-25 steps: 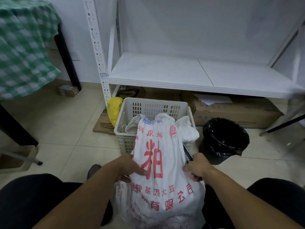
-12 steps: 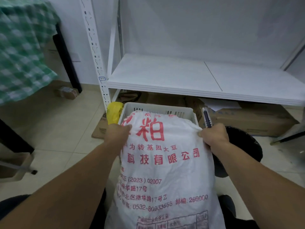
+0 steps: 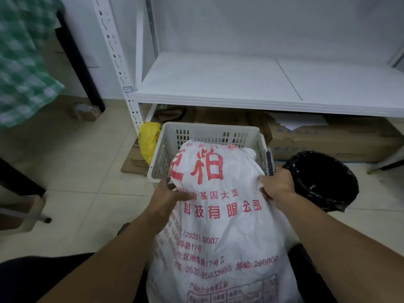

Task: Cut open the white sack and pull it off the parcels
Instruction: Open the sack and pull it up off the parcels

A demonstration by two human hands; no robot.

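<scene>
The white sack (image 3: 220, 232), printed with red characters, stands between my knees, and its top end leans over into the white plastic basket (image 3: 162, 158). My left hand (image 3: 168, 194) rests on the sack's left side, fingers laid fairly straight across the fabric. At the sack's upper right edge my right hand (image 3: 277, 185) pinches the fabric. It also grips a dark utility knife (image 3: 270, 163), which points up along the basket's right wall. The sack hides the parcels.
A black-lined bin (image 3: 323, 182) stands just right of my right hand. A white shelf (image 3: 218, 84) is behind the basket, with cardboard boxes (image 3: 328, 143) under it. A yellow bag (image 3: 148, 138) lies left of the basket, and a green checked cloth (image 3: 24, 62) hangs at far left.
The sack's top was lifted and stretched up, then came down into the basket. Both hands dropped lower on the sack, and my left hand's fingers loosened from their grip.
</scene>
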